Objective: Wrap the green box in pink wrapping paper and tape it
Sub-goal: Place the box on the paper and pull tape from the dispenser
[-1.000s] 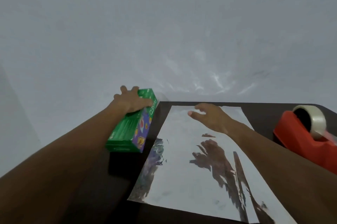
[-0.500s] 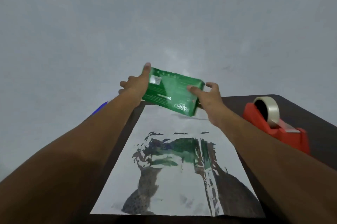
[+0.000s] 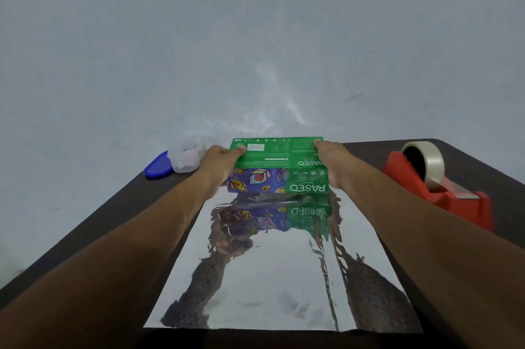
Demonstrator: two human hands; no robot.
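Hands hide both ends of the green box (image 3: 279, 154).

Dim, even light; mirror glare on wrapping paper (image 3: 284, 277); wide-angle stretch, blurred edges.

Green box (image 3: 279, 162) sits flat on mirror-shiny wrapping paper's (image 3: 272, 277) far end.

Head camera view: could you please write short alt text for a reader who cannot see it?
Two hands, left hand and right hand, hold a green box by its ends at the far end of a shiny sheet of wrapping paper on a dark table. A red tape dispenser stands to the right.
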